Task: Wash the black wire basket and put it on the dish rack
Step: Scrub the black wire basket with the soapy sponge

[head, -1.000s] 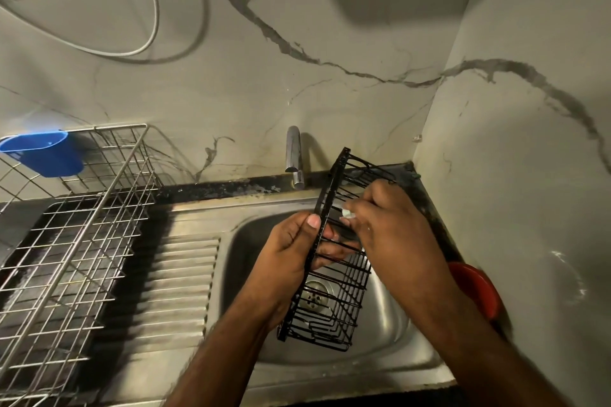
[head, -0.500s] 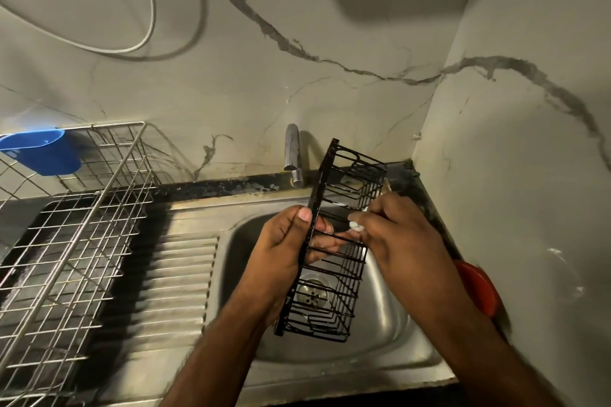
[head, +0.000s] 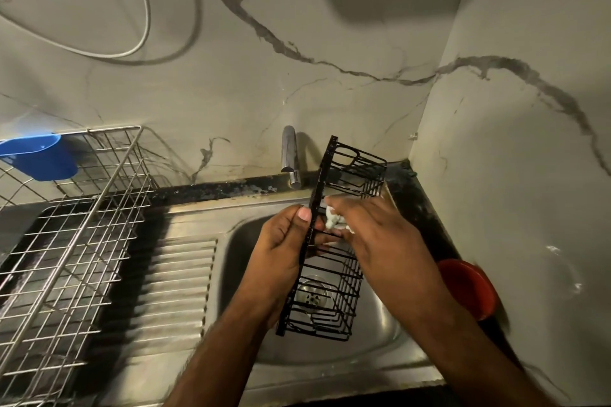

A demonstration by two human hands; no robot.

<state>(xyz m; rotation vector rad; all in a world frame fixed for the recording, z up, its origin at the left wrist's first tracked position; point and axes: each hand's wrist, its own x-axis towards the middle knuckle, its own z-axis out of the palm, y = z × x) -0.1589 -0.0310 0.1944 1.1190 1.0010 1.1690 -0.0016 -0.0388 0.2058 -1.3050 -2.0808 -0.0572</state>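
My left hand [head: 281,241] grips the black wire basket [head: 334,241] by its rim; my right hand [head: 373,235] pinches a pale scrubbing wad [head: 334,221]. Risk: soapy wire twisting loose into the steel sink [head: 390,317].

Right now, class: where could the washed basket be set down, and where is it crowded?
Free: the dish rack, its wire floor bare, and the ribbed drainboard between rack and sink. Crowded: over the sink, where both hands hold the black wire basket.
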